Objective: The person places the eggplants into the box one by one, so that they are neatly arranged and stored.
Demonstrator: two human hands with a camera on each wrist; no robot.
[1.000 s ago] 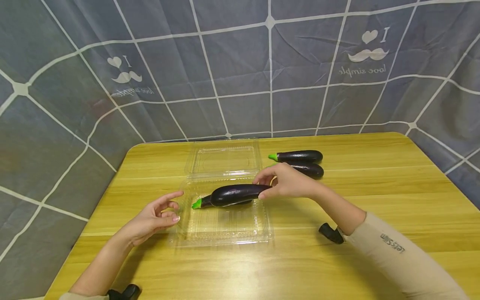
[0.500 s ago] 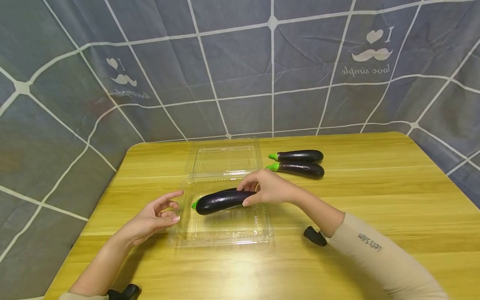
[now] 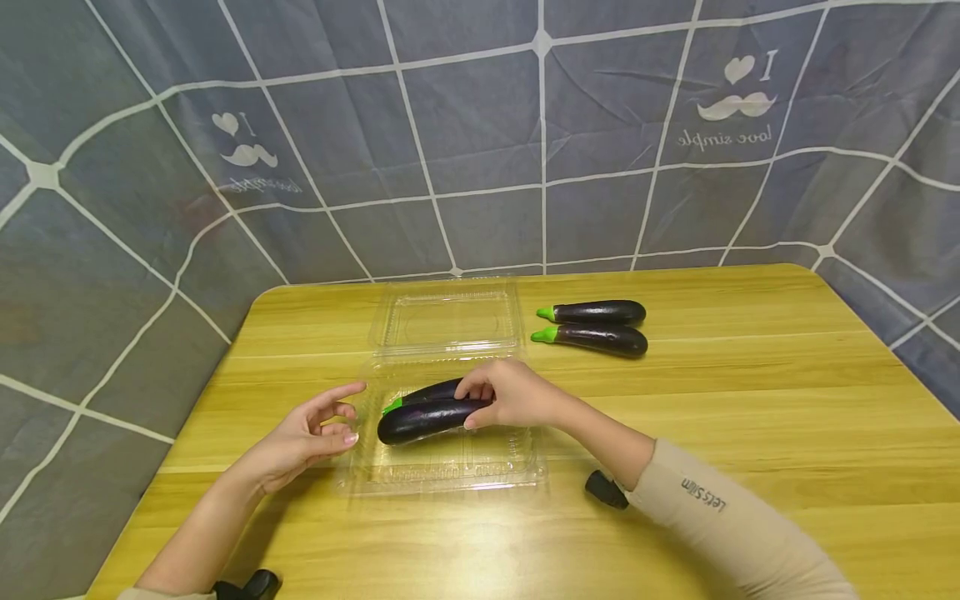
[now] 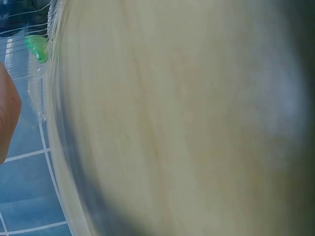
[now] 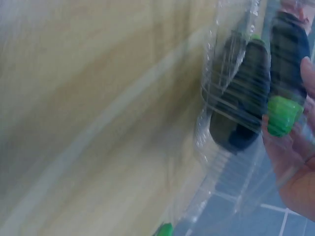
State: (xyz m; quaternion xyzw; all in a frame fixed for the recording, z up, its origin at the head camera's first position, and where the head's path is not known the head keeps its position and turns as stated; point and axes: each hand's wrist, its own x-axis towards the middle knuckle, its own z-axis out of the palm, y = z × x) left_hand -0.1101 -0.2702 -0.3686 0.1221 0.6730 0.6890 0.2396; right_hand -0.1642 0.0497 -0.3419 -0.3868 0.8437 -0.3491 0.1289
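Observation:
In the head view my right hand [image 3: 517,395] pinches the green-stemmed end of a dark eggplant [image 3: 420,422], held over the base of a clear plastic container [image 3: 450,477]. Behind it in the base lies another eggplant [image 3: 438,392], its green stem [image 3: 392,406] pointing left. The right wrist view shows fingers around the green stem [image 5: 283,115] of the held eggplant [image 5: 288,59], with the lying one [image 5: 246,93] beside it. My left hand [image 3: 300,437], fingers loosely bent and holding nothing, is at the container's left edge.
Hinged to the base, the clear lid [image 3: 450,323] lies open at the back. Two more eggplants [image 3: 600,312] [image 3: 603,338] rest on the wooden table [image 3: 712,367] right of the lid. A grey patterned curtain [image 3: 487,150] stands behind the table.
My right hand has moved left and toward the table's front with the eggplant, which now sits in front of the lying one. The left hand has stayed in place.

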